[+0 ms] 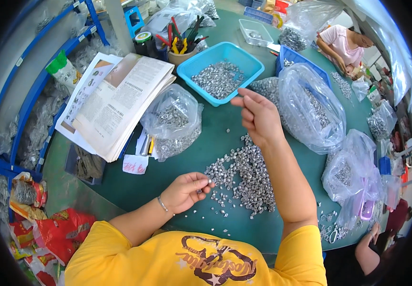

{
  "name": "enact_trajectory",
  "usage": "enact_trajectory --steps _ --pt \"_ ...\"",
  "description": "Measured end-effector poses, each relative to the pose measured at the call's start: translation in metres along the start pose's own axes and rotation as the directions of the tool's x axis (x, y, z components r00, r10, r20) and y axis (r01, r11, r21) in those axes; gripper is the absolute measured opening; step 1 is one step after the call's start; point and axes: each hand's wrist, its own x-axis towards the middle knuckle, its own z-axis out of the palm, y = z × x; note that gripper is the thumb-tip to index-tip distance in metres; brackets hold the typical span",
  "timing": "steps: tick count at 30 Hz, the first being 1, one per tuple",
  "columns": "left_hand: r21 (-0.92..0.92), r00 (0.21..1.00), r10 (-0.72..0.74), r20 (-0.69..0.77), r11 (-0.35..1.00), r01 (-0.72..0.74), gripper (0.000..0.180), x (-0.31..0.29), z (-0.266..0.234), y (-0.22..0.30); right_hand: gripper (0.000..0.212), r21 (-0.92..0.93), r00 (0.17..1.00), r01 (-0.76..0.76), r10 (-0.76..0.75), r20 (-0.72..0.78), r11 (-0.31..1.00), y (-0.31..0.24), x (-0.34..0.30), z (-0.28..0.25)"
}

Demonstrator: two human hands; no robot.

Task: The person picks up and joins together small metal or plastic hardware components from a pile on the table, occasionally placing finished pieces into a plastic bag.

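Left hand [185, 193] pinches a small round silver metal piece [209, 181]; right hand [259, 113] curled, contents unclear.
A slackened pinch could lose the piece among the loose silver metal heap [254, 178] at the left hand's three o'clock.

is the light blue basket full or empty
Partly full: in the basket, small metal parts cover much of the floor, with its walls showing bare above them.

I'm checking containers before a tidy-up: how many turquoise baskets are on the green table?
1: the turquoise basket, just beyond the right hand, with small metal pieces in it. Bags could hide others.
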Motion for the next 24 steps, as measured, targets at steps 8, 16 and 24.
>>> enact_trajectory --steps 8,16,24 --pt "-0.033 1.000 0.024 0.017 0.999 -0.023 0.011 0.005 -0.002 -0.004 0.018 -0.577 0.945 0.164 0.040 0.325 0.800 0.070 -0.101 -0.024" --pt "0.151 0.999 0.025 0.023 0.988 -0.029 0.009 0.007 0.016 -0.011 0.015 -0.634 0.904 0.424 -0.257 0.342 0.647 0.089 -0.132 -0.036" --pt "0.881 0.840 0.538 0.066 0.364 -0.302 0.006 0.018 0.007 0.005 0.017 0.468 0.953 -0.287 0.201 0.225 0.836 0.090 -0.131 -0.075"
